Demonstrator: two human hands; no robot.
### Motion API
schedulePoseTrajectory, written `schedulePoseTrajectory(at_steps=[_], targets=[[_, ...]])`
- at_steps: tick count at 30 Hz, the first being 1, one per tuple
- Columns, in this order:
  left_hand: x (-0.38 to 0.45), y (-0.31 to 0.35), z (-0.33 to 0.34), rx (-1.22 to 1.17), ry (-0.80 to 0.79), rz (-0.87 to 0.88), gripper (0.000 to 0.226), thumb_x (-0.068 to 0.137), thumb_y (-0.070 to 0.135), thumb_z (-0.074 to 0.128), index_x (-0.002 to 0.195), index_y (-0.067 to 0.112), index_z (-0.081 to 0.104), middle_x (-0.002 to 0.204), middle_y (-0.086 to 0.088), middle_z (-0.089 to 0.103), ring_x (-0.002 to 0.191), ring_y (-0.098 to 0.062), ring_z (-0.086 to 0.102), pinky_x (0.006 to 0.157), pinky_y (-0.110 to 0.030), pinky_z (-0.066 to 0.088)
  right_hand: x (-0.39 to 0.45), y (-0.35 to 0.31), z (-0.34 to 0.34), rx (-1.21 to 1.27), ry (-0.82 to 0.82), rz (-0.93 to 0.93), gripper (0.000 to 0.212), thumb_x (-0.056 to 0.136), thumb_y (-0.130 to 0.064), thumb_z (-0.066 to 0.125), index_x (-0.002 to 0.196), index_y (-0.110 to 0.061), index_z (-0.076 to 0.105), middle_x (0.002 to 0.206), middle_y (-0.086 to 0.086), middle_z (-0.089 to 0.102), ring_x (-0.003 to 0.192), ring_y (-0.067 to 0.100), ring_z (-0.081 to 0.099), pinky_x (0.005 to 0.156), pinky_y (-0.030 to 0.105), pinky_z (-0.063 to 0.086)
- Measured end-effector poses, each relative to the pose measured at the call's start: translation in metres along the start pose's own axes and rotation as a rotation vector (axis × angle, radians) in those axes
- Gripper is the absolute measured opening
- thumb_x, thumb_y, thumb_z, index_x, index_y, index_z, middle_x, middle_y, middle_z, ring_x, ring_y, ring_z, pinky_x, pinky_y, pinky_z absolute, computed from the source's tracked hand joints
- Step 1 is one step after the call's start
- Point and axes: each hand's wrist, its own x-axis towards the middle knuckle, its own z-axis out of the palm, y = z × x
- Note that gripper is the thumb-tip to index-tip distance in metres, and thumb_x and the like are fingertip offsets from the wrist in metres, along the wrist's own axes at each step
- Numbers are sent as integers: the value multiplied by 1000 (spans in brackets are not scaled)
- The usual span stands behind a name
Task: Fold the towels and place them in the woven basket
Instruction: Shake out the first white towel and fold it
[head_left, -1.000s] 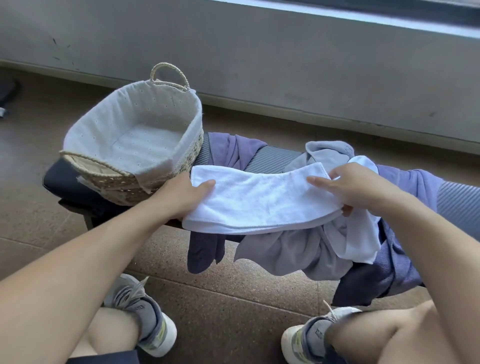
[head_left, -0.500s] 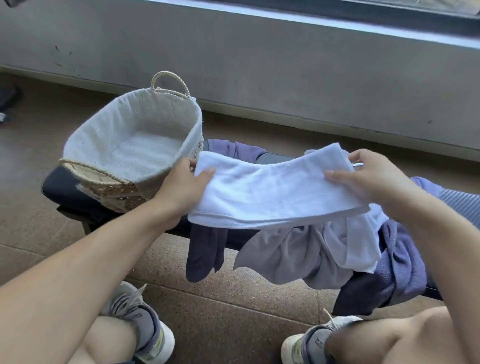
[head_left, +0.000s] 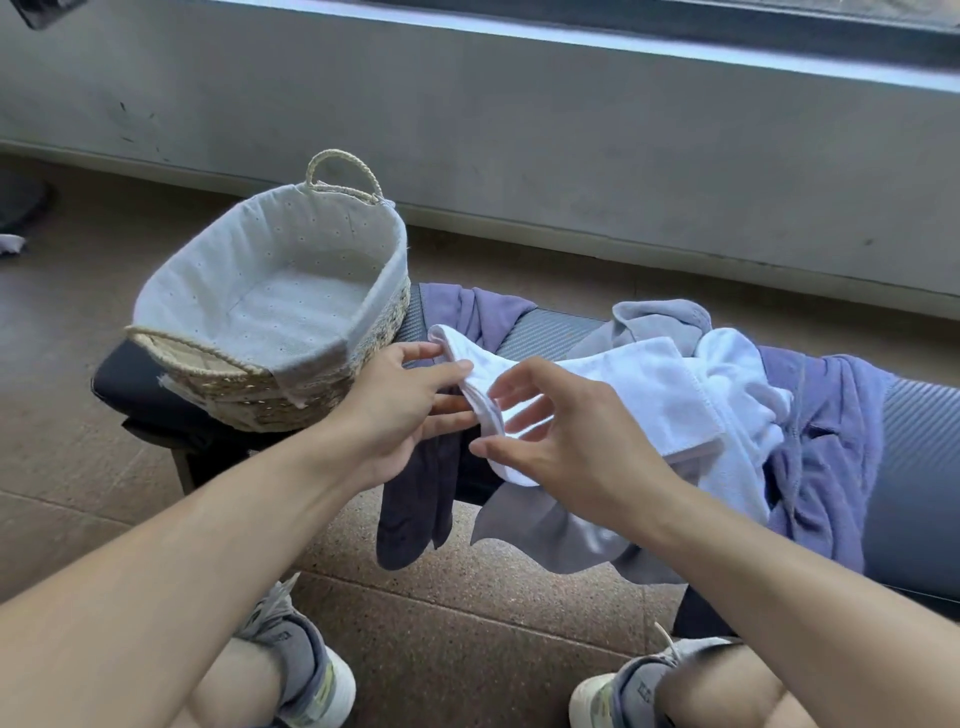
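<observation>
- The bench (head_left: 550, 325) is dark and padded, with a ribbed top, and stands on a speckled brown floor (head_left: 467, 623).
- At its left end sits the woven basket (head_left: 291, 405), lined with pale eyelet cloth, a handle at its near end and another at its far end.
- Just right of the basket a dark purple cloth (head_left: 467, 306) lies over the top and hangs off the near edge.
- Toward the right lies a heap: a grey towel (head_left: 660, 317), a white towel (head_left: 649, 395) and a purple towel (head_left: 826, 431), the grey and purple ones drooping over the near edge.
</observation>
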Motion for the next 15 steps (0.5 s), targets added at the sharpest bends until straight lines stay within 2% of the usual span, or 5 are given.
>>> schedulePoseTrajectory(at_steps=[4, 8, 10, 12, 15], targets=[[0, 1, -1, 31, 27, 13, 47, 94, 1, 66, 134, 11, 42, 98, -19, 73, 63, -24, 73, 56, -31, 59, 4, 2, 1, 92, 9, 63, 16, 83, -24, 83, 93, -26, 71, 92, -14, 74, 78, 1, 72, 69, 26, 57], [-6, 4, -2, 114, -5, 39, 53, 95, 4, 65, 135, 23, 36, 91, -16, 74, 63, -25, 72, 59, -34, 59, 5, 5, 6, 137, 2, 73, 10, 84, -21, 82, 89, -23, 74, 85, -11, 75, 74, 2, 72, 65, 22, 53], [-15, 2, 2, 66, -16, 53, 49, 93, 8, 69, 133, 15, 42, 82, -11, 75, 67, -23, 73, 63, -33, 61, 5, 5, 9, 170, 32, 82, 9, 84, -24, 82, 87, -24, 73, 82, -12, 75, 71, 4, 72, 62, 25, 51], [-23, -6, 8, -7, 4, 94, 49, 87, 7, 76, 128, 9, 49, 89, -12, 75, 73, -19, 74, 71, -32, 63, 6, 5, 9, 220, 70, 107, 10, 84, -31, 81, 86, -25, 73, 82, -12, 75, 71, 7, 71, 64, 31, 55], [-33, -22, 14, -4, 76, 195, 46, 75, 5, 85, 113, 11, 60, 94, -4, 73, 84, -12, 74, 84, -32, 60, 8, 3, 6, 345, 13, 165, 6, 87, -28, 78, 90, -22, 77, 88, -6, 77, 81, 14, 74, 83, 49, 60]])
